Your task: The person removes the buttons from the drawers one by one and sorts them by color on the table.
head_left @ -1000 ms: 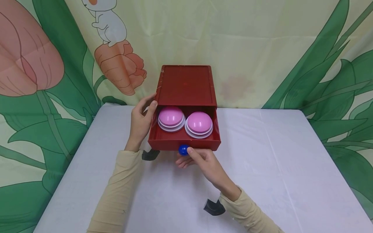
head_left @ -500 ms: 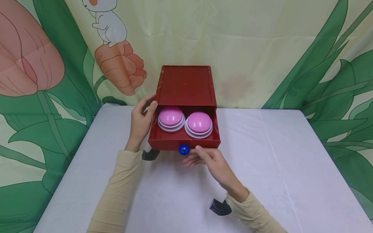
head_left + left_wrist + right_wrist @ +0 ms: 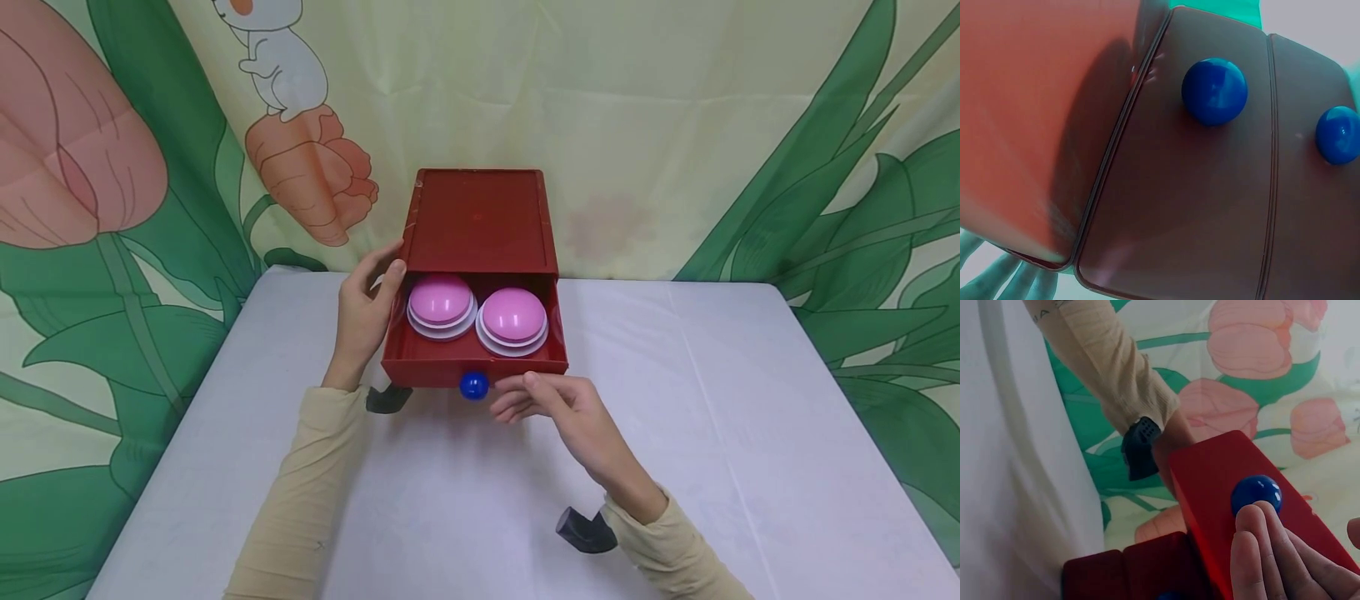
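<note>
A red drawer cabinet stands at the table's back, its top drawer pulled out. Inside sit two glossy pink domes, the left dome and the right dome, each on a white round base. My left hand rests against the cabinet's left side, thumb near the front edge; its fingertips show at the lower left of the left wrist view. My right hand, fingers extended and holding nothing, is just right of the drawer's blue knob. In the right wrist view its fingers overlap that knob.
Below are further closed drawers with blue knobs, the nearer knob in the left wrist view. A white cloth covers the table. A printed curtain hangs right behind the cabinet. Dark wrist devices, such as the right one, jut from both sleeves.
My right hand has let go of the blue knob and moved to the right, away from it. The left hand, the drawer and the pink domes have stayed in place.
</note>
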Available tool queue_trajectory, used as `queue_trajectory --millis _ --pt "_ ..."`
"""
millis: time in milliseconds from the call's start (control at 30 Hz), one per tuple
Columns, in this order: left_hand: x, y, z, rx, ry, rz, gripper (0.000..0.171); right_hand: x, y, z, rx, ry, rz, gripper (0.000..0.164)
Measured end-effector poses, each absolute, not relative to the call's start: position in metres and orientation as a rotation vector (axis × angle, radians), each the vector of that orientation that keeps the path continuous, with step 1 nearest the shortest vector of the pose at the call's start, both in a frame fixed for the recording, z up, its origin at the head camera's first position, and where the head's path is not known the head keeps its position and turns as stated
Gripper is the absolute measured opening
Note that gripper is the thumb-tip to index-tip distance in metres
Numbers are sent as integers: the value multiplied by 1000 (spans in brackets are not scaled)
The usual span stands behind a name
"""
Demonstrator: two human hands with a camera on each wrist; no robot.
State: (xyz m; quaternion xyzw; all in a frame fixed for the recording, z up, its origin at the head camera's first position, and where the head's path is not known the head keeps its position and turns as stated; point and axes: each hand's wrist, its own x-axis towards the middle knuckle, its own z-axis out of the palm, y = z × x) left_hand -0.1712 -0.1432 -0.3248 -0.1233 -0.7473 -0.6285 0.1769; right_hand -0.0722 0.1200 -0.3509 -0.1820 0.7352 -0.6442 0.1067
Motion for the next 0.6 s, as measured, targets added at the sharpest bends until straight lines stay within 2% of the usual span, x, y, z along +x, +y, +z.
queue_trajectory --millis 600 --pt "-169 -142 -323 -329 -2133 -1761 40 -68 136 -323 -591 2241 -1913 31"
